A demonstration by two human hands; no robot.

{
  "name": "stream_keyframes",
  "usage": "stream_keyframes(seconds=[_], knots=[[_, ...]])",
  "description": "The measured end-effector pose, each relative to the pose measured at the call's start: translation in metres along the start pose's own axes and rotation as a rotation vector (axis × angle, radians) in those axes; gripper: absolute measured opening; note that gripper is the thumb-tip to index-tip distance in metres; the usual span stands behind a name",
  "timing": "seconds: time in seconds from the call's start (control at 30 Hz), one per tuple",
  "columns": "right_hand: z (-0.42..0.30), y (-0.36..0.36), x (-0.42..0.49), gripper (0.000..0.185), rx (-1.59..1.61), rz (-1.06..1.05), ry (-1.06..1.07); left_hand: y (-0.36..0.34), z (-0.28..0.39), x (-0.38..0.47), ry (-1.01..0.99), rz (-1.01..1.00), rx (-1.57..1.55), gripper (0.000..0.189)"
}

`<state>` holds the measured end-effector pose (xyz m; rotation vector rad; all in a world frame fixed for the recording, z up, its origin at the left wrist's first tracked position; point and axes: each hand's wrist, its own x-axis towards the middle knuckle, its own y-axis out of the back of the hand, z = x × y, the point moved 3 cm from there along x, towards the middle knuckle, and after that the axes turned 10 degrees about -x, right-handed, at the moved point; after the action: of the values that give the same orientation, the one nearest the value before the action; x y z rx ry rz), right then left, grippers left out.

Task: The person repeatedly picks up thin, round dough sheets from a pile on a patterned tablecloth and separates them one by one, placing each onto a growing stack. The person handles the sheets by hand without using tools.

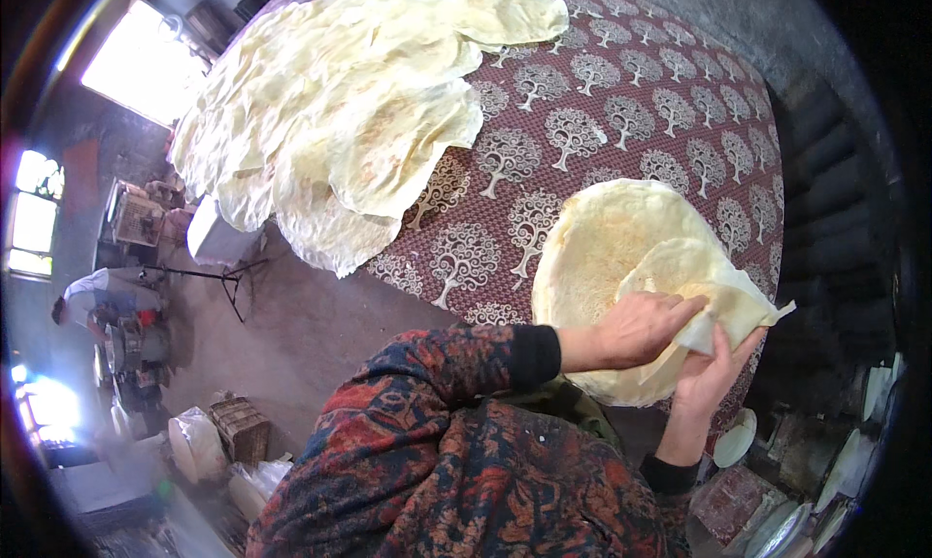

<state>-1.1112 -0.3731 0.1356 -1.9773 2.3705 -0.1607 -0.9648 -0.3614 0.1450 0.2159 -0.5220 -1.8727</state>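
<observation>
A stack of round thin flatbreads (597,245) lies on a table covered with a tree-patterned cloth (575,132). On the right side of this stack, a flatbread sheet (735,299) is partly folded over, one pointed corner sticking out to the right. My left hand (644,329) presses on the folded sheet with its fingers. From below, my right hand (717,372) grips the sheet's lower right edge between thumb and fingers. Many overlapping flatbreads (328,99) are spread across the upper left of the table.
At the far left a person (91,296) bends beside machinery. A white box-like object (218,230) stands near the table's left edge. Wrapped round stacks (196,441) and a wooden crate (240,427) sit on the floor. Round pale discs (735,438) are at lower right.
</observation>
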Motion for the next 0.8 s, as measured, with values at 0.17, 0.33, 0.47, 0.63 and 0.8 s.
stream_keyframes(seconds=[0.17, 0.33, 0.47, 0.63, 0.8], knots=[[-0.021, -0.009, 0.062, 0.065, 0.036, -0.188, -0.047, 0.087, 0.015, 0.049, 0.212, 0.031, -0.375, 0.021], [-0.070, -0.068, 0.082, 0.063, 0.029, -0.647, 0.149, 0.258, 0.017, 0.027, 0.110, 0.459, -0.466, 0.036], [-0.042, -0.074, 0.061, 0.053, -0.128, -0.782, 0.195, 0.380, 0.008, -0.099, -0.048, 0.681, -0.040, 0.027], [0.015, -0.036, 0.038, 0.041, -0.131, -0.686, -0.131, 0.446, -0.132, -0.305, 0.548, 1.182, -0.703, 0.051], [0.052, 0.004, 0.034, 0.040, -0.210, -0.522, -0.314, 0.411, -0.253, -0.471, 1.140, 1.651, 0.324, 0.065]])
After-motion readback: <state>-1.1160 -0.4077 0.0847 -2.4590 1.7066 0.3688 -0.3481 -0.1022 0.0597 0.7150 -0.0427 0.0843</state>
